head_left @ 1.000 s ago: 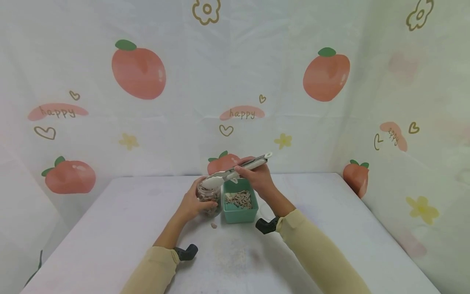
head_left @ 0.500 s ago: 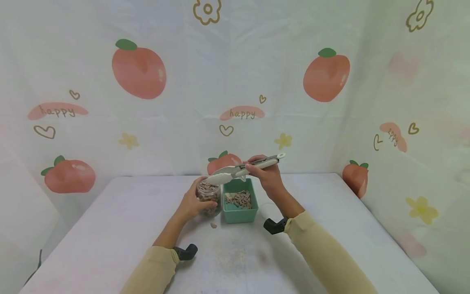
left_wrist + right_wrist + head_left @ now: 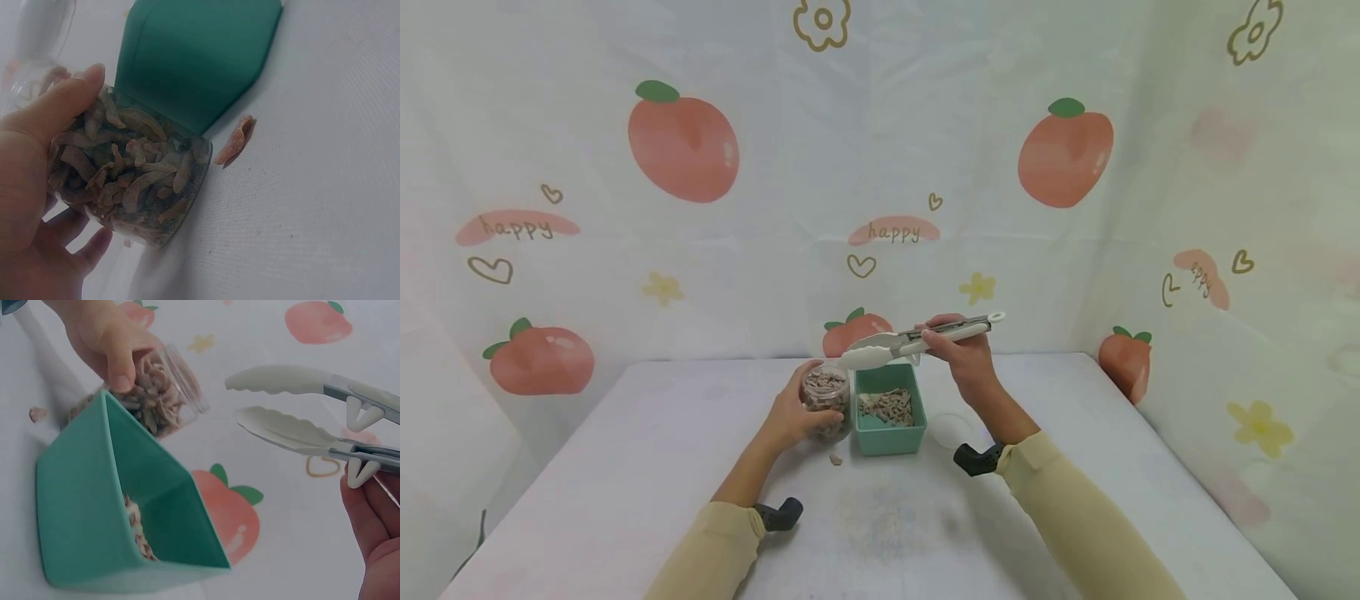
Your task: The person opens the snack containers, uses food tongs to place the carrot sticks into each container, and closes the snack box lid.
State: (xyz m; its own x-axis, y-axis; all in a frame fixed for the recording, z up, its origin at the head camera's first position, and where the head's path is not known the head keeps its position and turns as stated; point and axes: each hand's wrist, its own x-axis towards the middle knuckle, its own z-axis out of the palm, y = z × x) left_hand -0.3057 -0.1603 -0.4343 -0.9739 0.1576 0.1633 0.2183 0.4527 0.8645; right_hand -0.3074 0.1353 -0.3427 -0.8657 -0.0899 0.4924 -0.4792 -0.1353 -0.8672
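Note:
My left hand [image 3: 796,412] grips a clear jar [image 3: 826,400] by its side; the jar is filled close to the rim with brownish dried strips [image 3: 137,169]. In my right hand [image 3: 958,354] is a pair of tongs [image 3: 917,342] with white scalloped tips. The tips stand a little apart with nothing between them in the right wrist view, above the green bin [image 3: 891,442]. Some of the same brown pieces [image 3: 891,407] lie on the bin's bottom. The bin stands just right of the jar.
One loose brown piece [image 3: 235,140] lies on the white table [image 3: 880,533] in front of the jar. A round clear lid [image 3: 951,429] lies right of the bin. A printed curtain [image 3: 775,167] hangs behind the table.
My right hand has drawn the tongs to the right, from over the jar's mouth to above the bin. The left hand and the jar have stayed put.

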